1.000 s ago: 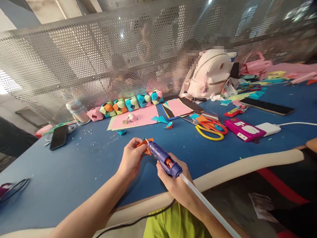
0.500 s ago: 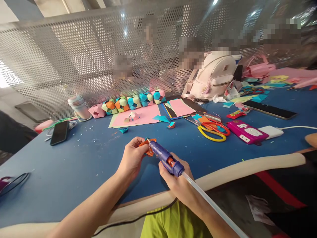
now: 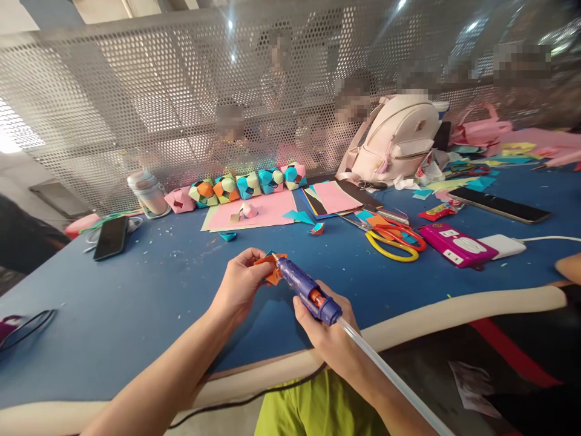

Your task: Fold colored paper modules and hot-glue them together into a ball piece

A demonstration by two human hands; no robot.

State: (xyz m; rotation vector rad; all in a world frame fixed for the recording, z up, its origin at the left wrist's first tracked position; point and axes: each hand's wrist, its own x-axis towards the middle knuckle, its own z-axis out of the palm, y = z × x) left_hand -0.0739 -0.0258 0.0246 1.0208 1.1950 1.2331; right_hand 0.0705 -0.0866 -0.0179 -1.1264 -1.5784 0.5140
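Little has shifted in the last second: your right hand (image 3: 330,332) stays wrapped around the purple glue gun (image 3: 299,283), nozzle at the orange folded paper (image 3: 274,277) your left hand's (image 3: 241,280) grip pinches, so gluing apparently lingers there. Scissors (image 3: 379,249) and paper balls (image 3: 248,186) lie on the blue worktop (image 3: 136,309), before a perforated screen (image 3: 149,115).

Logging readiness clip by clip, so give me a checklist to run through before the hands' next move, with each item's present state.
1. Left hand gripping the orange folded paper: ok, pinched in the fingers.
2. Right hand holding the glue gun: ok.
3. Nozzle aimed at the paper: ok; actual contact, cannot tell.
4. Glue stick loaded: ok, a long length extends from the gun's rear.
5. Glue applied to the fold: cannot tell, too small.
6. Scissors away from both hands: ok.
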